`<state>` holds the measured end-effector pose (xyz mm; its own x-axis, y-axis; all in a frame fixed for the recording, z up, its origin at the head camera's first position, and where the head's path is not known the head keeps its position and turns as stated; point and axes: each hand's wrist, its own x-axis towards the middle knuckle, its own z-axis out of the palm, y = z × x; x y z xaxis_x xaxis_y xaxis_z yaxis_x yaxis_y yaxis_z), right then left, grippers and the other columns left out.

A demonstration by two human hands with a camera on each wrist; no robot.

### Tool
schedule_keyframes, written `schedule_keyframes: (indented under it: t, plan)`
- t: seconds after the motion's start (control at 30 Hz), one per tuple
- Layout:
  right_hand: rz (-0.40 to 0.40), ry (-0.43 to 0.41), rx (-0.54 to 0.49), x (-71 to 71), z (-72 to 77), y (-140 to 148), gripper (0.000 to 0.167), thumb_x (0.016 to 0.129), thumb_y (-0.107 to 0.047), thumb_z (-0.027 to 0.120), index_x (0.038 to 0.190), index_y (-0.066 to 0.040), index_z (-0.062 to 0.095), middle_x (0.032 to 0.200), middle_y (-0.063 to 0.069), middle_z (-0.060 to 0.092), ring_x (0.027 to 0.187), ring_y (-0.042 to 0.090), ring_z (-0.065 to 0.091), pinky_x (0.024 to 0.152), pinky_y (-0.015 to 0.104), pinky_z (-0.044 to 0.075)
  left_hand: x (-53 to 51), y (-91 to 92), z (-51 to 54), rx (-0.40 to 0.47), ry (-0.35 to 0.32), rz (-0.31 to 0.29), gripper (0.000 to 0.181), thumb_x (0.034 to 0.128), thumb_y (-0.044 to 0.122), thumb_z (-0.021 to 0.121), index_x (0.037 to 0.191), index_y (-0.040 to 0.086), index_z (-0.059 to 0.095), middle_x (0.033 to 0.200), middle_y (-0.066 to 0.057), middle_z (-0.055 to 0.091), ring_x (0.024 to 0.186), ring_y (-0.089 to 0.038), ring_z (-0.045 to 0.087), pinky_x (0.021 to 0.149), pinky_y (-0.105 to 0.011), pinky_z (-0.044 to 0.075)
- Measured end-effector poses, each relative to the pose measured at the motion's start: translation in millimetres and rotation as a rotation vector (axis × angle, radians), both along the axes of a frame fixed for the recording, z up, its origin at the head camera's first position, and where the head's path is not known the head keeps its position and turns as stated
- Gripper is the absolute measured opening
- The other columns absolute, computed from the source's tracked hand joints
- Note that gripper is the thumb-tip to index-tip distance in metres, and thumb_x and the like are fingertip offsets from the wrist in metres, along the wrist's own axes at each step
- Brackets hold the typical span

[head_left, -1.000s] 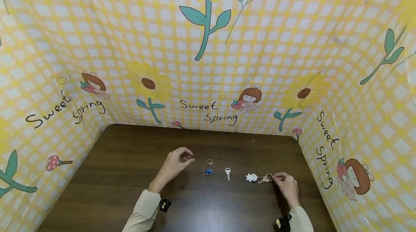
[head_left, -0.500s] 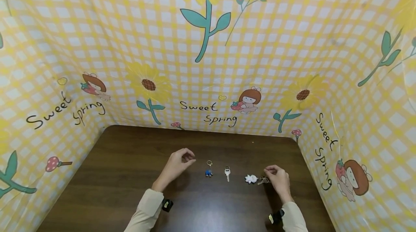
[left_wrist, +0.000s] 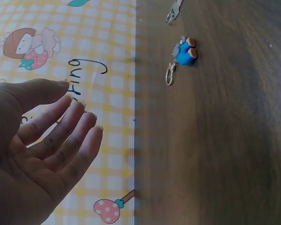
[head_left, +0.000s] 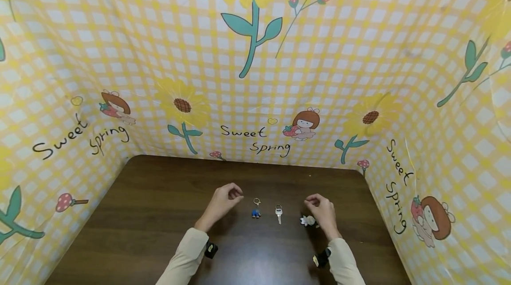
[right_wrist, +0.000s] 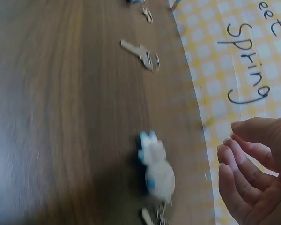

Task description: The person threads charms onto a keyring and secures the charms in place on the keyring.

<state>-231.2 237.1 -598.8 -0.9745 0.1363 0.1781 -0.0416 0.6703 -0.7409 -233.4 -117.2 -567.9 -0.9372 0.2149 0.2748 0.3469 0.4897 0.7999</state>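
Dark wood table [head_left: 131, 214] is carrying blue charm [head_left: 256, 214], key [head_left: 279, 215] and white charm [right_wrist: 159, 176] in a row, likely spaced for easy picking, with left hand [head_left: 221, 203] and right hand [head_left: 325, 212] (both empty, fingers loosely bent) hovering near the charms.

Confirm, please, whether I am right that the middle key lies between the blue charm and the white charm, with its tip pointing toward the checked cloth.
Not quite: the middle key lies between the blue charm and the white charm, but its tip points away from the checked cloth, as the head view shows.
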Motion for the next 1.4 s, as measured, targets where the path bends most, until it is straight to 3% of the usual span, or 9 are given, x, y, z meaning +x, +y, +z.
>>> schedule_keyframes:
  t: [0.63, 0.87, 1.13, 1.4]
  plan:
    - [0.112, 0.037, -0.059, -18.9, -4.8, -55, 0.007, 0.089, -0.006, 0.083, 0.092, -0.005, 0.077, 0.082, 0.004, 0.075, 0.076, 0.018, 0.069, 0.071, 0.035, 0.052, -15.2, 16.7, -27.4, -0.031, -0.085, 0.019, 0.006, 0.0907, -0.002, 0.076, 0.092, 0.002, 0.072, 0.081, 0.000, 0.069, 0.074, -0.011, 0.062, 0.070, -0.026, 0.053]
    - [0.145, 0.040, -0.048, -20.2, -15.1, -65, 0.010, 0.088, -0.005, 0.083, 0.094, -0.004, 0.076, 0.083, 0.004, 0.075, 0.076, 0.018, 0.070, 0.072, 0.036, 0.053, -18.1, 24.0, -40.0, -0.047, -0.060, 0.038, 0.009, 0.0861, -0.006, 0.075, 0.088, 0.002, 0.071, 0.077, 0.000, 0.068, 0.071, -0.010, 0.060, 0.067, -0.028, 0.053]
    - [0.213, 0.042, -0.029, -21.3, -25.4, -73, 0.014, 0.086, -0.003, 0.084, 0.096, -0.003, 0.074, 0.084, 0.004, 0.075, 0.077, 0.020, 0.070, 0.073, 0.035, 0.054, -21.4, 33.2, -51.4, -0.088, -0.093, 0.072, 0.008, 0.0868, 0.000, 0.079, 0.088, 0.004, 0.072, 0.076, 0.000, 0.068, 0.071, -0.013, 0.062, 0.068, -0.032, 0.052]
    - [0.279, 0.011, -0.004, -20.1, -30.9, -83, 0.019, 0.085, -0.004, 0.086, 0.099, -0.002, 0.074, 0.087, 0.005, 0.073, 0.079, 0.020, 0.070, 0.074, 0.035, 0.056, -16.8, 35.7, -59.2, -0.104, -0.072, 0.107, 0.013, 0.0830, -0.001, 0.083, 0.088, 0.001, 0.070, 0.075, -0.003, 0.069, 0.069, -0.016, 0.064, 0.065, -0.032, 0.052]
